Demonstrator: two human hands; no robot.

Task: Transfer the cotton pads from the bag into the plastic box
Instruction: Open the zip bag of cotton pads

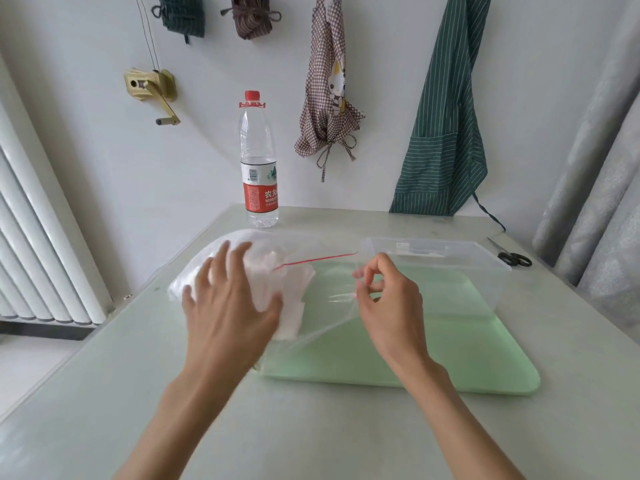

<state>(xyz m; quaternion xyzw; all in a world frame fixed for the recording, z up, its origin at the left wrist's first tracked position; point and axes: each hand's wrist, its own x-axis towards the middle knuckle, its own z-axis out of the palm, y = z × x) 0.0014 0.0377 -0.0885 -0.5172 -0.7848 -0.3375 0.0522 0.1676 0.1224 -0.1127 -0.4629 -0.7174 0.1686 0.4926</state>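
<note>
Head view looks down on a pale desk point(104, 393) where the transfer has barely begun. A clear zip bag point(242, 268) with a red seal line lies on its side, its mouth turned toward the plastic box point(491, 271). The cotton pads point(291, 306), a white bunch, all appear to sit inside the bag near its middle. The left hand point(228, 299) lies flat on top of the bag with fingers spread and slightly blurred, pressing the pads rather than gripping. The right hand point(388, 299) pinches the thin film at the bag's mouth between thumb and fingertips, holding it just beside the box's near wall. No pad is visible in the box, though its clear floor over the green mat point(415, 358) is hard to read. Everything is therefore left: opening the mouth fully and moving the pads across.
</note>
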